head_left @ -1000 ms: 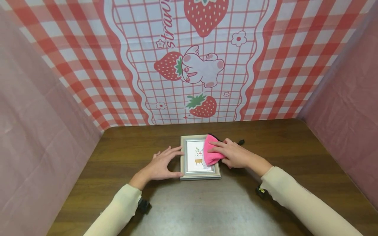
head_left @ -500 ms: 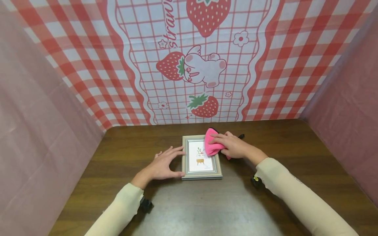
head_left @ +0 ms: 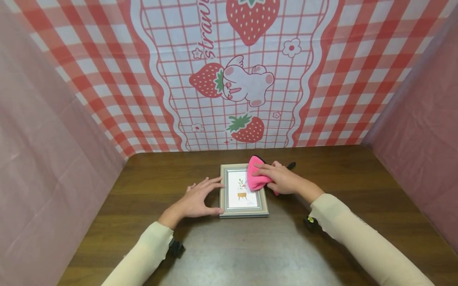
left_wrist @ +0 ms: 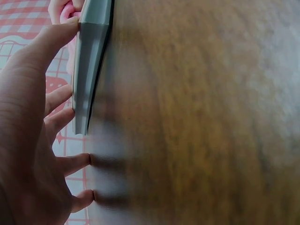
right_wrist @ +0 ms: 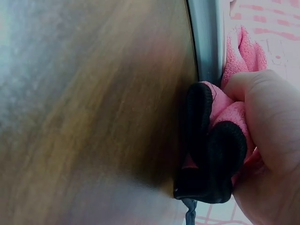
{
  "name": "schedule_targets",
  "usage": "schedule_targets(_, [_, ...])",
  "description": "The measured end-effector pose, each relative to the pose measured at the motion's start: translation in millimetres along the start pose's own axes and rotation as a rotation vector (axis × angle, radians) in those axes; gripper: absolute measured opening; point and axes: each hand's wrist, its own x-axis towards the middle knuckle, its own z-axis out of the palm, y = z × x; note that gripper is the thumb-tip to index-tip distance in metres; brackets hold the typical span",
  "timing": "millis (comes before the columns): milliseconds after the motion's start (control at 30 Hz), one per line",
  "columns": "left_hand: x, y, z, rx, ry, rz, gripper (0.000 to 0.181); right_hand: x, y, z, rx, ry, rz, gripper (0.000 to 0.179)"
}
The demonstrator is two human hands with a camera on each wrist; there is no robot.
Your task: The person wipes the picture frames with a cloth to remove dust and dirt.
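Observation:
A picture frame (head_left: pixel 242 212) with a pale silvery border lies flat on the table, a potted-plant print inside it. My left hand (head_left: pixel 195 200) is spread at its left side, thumb and fingertips touching the edge. In the left wrist view, the two outer fingers (left_wrist: pixel 83 199) come down on the tabletop beyond the frame's corner. My right hand (head_left: pixel 286 178) grips a bunched pink cloth (head_left: pixel 255 180) against the frame's upper right part, hiding that corner. The cloth's black edging (right_wrist: pixel 227 145) and a dark cord (right_wrist: pixel 190 213) show below the right thumb.
The brown wooden table (head_left: pixel 243 254) is backed by a red-and-white checked strawberry cloth (head_left: pixel 247 79). Pink curtains (head_left: pixel 422 127) hang at both sides. Each forearm carries a small black wrist camera (head_left: pixel 176 248).
Over the last second my right hand has slid the pink cloth toward the frame's far edge, uncovering its lower right part. Since half a second ago it has barely moved. My left hand stays put.

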Motion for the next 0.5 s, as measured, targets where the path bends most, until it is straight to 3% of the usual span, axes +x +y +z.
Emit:
schedule_targets(200, [0.7, -0.3, 0.3, 0.000, 0.003, 0.000, 0.085, -5.2, 2.8, 4.9, -0.001, 0.014, -0.045, 0.052])
schedule_targets(300, [0.7, 0.1, 0.2, 0.000, 0.002, -0.001, 0.084, -9.6, -9.4, 1.5, -0.020, -0.012, -0.012, 0.054])
schedule_targets(500, [-0.3, 1.4, -0.8, 0.003, 0.003, 0.001, 0.084, -21.3, -17.8, 3.0, -0.030, -0.017, -0.025, 0.054])
